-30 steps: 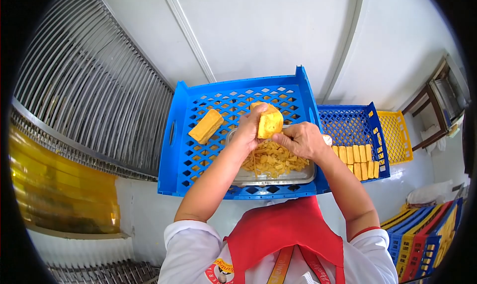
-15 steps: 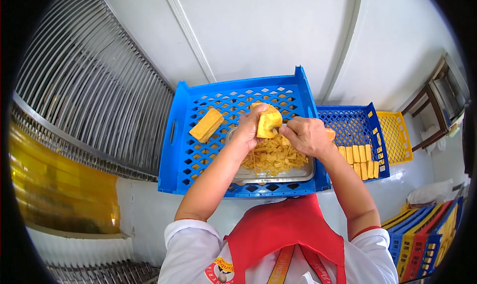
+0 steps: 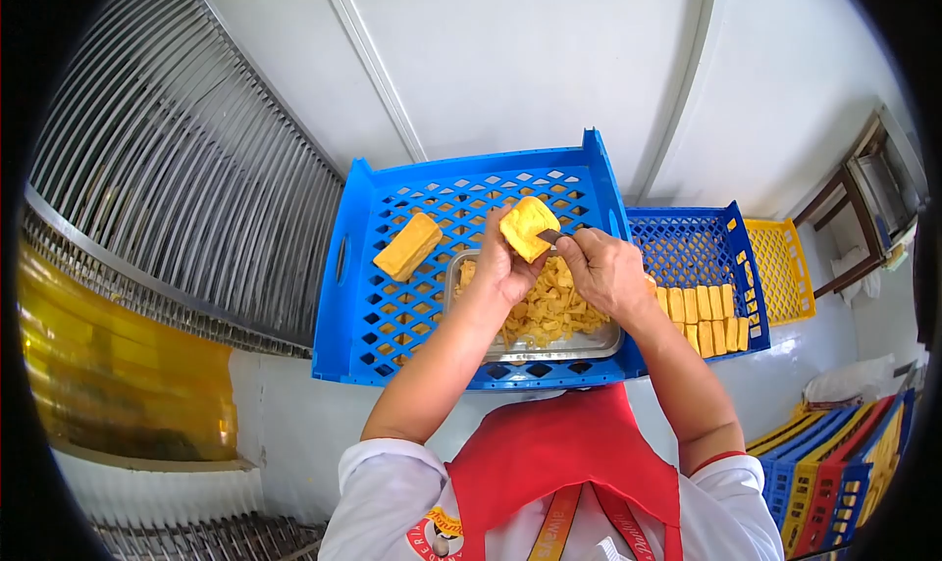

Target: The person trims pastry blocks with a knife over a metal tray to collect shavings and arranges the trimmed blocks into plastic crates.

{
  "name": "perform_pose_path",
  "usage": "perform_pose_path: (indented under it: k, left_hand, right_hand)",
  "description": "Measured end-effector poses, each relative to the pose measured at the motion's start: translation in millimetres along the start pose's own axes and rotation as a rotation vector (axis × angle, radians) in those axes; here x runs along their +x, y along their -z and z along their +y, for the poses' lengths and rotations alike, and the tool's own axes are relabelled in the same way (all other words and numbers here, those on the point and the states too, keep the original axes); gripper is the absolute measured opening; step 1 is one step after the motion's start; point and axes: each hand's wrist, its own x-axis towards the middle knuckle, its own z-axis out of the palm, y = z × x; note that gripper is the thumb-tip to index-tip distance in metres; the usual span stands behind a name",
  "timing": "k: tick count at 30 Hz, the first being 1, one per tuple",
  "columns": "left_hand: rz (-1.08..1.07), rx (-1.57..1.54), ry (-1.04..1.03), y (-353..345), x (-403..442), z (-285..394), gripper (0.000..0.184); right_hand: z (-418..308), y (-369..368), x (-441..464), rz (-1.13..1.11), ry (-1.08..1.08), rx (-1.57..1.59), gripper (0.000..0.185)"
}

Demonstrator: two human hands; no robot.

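My left hand is wrapped round a small yellow loaf, its squarish end turned up toward me. In my right hand is a knife, with the short dark blade against the loaf's end face; the fingers hide most of its handle. Under both hands stands a shallow see-through tray holding a heap of thin yellow shavings. Another yellow loaf lies to the left of the tray.
A large blue crate carries the tray and the lying loaf. Right of it, a darker blue crate holds rows of yellow loaves, with a yellow crate beyond. Metal racks stand left; stacked crates lower right.
The loaf has turned in my left hand, so its end face now points up at me. The knife has shifted up onto that face, and the blade shows more clearly.
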Motion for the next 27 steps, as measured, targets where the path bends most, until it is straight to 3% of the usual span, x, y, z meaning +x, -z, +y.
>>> perform_pose_path:
  k: [8,15,17,18,20,21,22,24,25,27]
  left_hand:
    - [-0.016,-0.218,-0.127,0.0,9.7,-20.2,0.037]
    - [-0.148,-0.273,-0.096,5.4,14.5,-27.7,0.037]
    - [0.117,-0.21,-0.143,-6.6,6.2,-21.2,0.037]
    - [0.116,-0.212,-0.147,-0.8,8.5,-16.9,0.037]
    - [-0.185,-0.03,-0.207,25.5,16.6,-0.1,0.042]
    - [-0.239,0.164,-0.349,39.4,18.5,8.4,0.057]
    - [-0.09,0.473,-0.414,42.8,10.6,19.3,0.061]
    - [-0.007,1.026,-0.862,44.3,-2.8,24.5,0.059]
    - [0.001,1.025,-0.858,47.5,-5.7,26.5,0.059]
    - [-0.127,1.326,-1.09,51.9,-9.3,29.7,0.062]
  right_hand:
    - [-4.8,-1.1,4.9,-0.007,0.01,-0.01,0.04]
    - [-5.4,-8.0,3.8,-0.095,0.075,-0.055,0.052]
    - [-2.7,-10.3,0.9,-0.154,0.136,-0.08,0.054]
    - [-1.3,-5.1,0.2,-0.154,0.14,-0.08,0.054]
    - [-3.9,11.6,-1.1,-0.268,0.202,-0.193,0.056]
    - [2.0,10.7,-4.6,-0.346,0.117,-0.266,0.055]
    - [4.3,14.1,-2.8,-0.343,0.121,-0.264,0.055]
    - [6.7,21.6,-2.5,-0.409,-0.086,-0.194,0.05]
    - [9.5,21.9,-3.1,-0.334,-0.077,-0.114,0.043]
    - [2.5,23.7,-4.1,-0.28,-0.101,-0.016,0.041]
